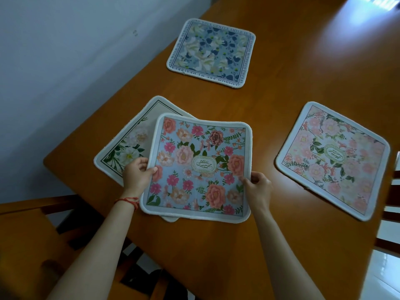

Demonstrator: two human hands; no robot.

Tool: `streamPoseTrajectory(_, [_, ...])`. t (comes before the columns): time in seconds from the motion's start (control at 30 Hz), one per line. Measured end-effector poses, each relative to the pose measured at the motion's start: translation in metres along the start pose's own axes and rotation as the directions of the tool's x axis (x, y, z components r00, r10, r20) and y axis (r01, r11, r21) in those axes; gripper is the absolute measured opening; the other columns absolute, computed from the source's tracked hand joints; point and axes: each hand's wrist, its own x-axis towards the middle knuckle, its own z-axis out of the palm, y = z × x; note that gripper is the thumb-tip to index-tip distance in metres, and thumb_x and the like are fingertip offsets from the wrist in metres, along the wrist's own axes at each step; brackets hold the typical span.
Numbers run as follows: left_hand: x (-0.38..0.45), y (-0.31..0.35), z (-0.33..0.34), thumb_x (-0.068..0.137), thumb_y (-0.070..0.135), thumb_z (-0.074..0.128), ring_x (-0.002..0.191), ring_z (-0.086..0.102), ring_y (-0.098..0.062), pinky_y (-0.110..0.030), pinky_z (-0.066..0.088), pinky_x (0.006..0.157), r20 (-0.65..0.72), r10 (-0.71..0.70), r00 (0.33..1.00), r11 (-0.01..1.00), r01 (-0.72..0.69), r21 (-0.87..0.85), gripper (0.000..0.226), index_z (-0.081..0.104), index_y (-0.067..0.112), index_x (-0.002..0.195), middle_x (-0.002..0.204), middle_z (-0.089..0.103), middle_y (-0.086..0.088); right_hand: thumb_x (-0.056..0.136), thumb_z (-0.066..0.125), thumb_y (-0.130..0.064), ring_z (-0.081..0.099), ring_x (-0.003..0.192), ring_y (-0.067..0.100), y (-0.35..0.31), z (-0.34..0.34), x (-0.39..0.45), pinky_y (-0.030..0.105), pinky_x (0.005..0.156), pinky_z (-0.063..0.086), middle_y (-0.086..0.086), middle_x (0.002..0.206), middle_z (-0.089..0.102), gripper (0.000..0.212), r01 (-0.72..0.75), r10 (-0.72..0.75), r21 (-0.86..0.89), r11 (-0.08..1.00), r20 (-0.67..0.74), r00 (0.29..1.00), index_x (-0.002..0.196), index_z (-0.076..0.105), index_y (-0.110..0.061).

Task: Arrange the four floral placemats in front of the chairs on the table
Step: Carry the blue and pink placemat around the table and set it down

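Right now I have both hands on the bright placemat (199, 167), the one with pink and coral roses on pale blue and a small oval label in the middle. My left hand (136, 174) pinches its left edge, thumb on top, and my right hand (258, 188) pinches the right edge the same way. The mat is a soft, rounded-corner square with a thick white fabric border, and it bows a little between my hands (its far edge curves upward). It sits over the cream placemat (132, 141), which lies flat on the table (281, 105) with white blossoms and a thin dark green frame line; one of its corners peeks out below the mat I hold.

The blue-and-white placemat (211, 51) lies flat further away, near the table's left edge, with lettering running around its border. The pale pink placemat (333, 161) lies flat to my right, well apart from the others. The table is glossy orange-brown wood with a rounded corner. A wooden chair (32, 217) stands at my lower left, and a red string bracelet (128, 201) circles my left wrist.
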Motion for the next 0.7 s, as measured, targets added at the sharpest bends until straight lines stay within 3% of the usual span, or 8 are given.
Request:
streamPoseTrajectory(0.17, [-0.011, 0.001, -0.005, 0.076, -0.001, 0.068, 0.08, 0.06, -0.022, -0.026, 0.047, 0.067, -0.006, 0.067, 0.998, 0.998, -0.067, -0.007, 0.026, 0.06, -0.004, 0.101, 0.101, 0.066, -0.021, 0.085, 0.062, -0.011, 0.062, 0.074, 0.011, 0.001, -0.005, -0.021, 0.011, 0.05, 0.048, 0.001, 0.088, 0.062, 0.014, 0.015, -0.014, 0.069, 0.997, -0.021, 1.0, 0.099, 0.059, -0.007])
streamPoseTrajectory(0.3, [-0.022, -0.004, -0.009, 0.076, 0.0, 0.069, 0.083, 0.063, -0.026, -0.029, 0.049, 0.07, 0.022, 0.1, 0.995, 0.995, -0.1, 0.001, 0.024, 0.06, -0.004, 0.099, 0.1, 0.067, -0.021, 0.085, 0.062, -0.011, 0.065, 0.081, 0.017, 0.011, -0.011, -0.04, 0.027, 0.063, 0.056, 0.005, 0.091, 0.063, 0.011, 0.01, -0.005, 0.129, 0.992, -0.039, 0.999, 0.096, 0.058, -0.011])
streamPoseTrajectory(0.43, [-0.036, -0.005, -0.01, 0.077, -0.001, 0.067, 0.08, 0.06, -0.021, -0.024, 0.046, 0.064, 0.059, 0.139, 0.988, 0.99, -0.14, 0.006, 0.024, 0.06, -0.004, 0.1, 0.1, 0.066, -0.02, 0.085, 0.062, -0.012, 0.064, 0.079, 0.015, 0.022, -0.019, -0.06, 0.029, 0.066, 0.057, 0.005, 0.091, 0.063, 0.015, 0.012, -0.001, 0.131, 0.991, -0.082, 0.997, 0.099, 0.059, -0.008])
streamPoseTrajectory(0.6, [-0.051, -0.006, -0.008, 0.076, -0.001, 0.069, 0.08, 0.061, -0.023, -0.026, 0.047, 0.065, 0.11, 0.185, 0.976, 0.981, -0.19, 0.03, 0.025, 0.06, -0.004, 0.099, 0.099, 0.066, -0.02, 0.085, 0.063, -0.012, 0.058, 0.07, 0.002, 0.036, -0.031, -0.086, 0.009, 0.05, 0.049, -0.001, 0.085, 0.06, 0.017, 0.007, 0.011, 0.12, 0.993, -0.151, 0.989, 0.101, 0.06, -0.006])
streamPoseTrajectory(0.7, [-0.062, -0.003, -0.004, 0.076, -0.001, 0.069, 0.081, 0.061, -0.024, -0.029, 0.047, 0.068, 0.13, 0.199, 0.971, 0.978, -0.206, 0.042, 0.024, 0.06, -0.003, 0.098, 0.098, 0.066, -0.018, 0.085, 0.063, -0.011, 0.057, 0.069, 0.003, 0.047, -0.04, -0.1, 0.005, 0.05, 0.047, 0.001, 0.086, 0.06, 0.019, -0.009, 0.034, 0.142, 0.99, -0.17, 0.985, 0.103, 0.06, -0.005])
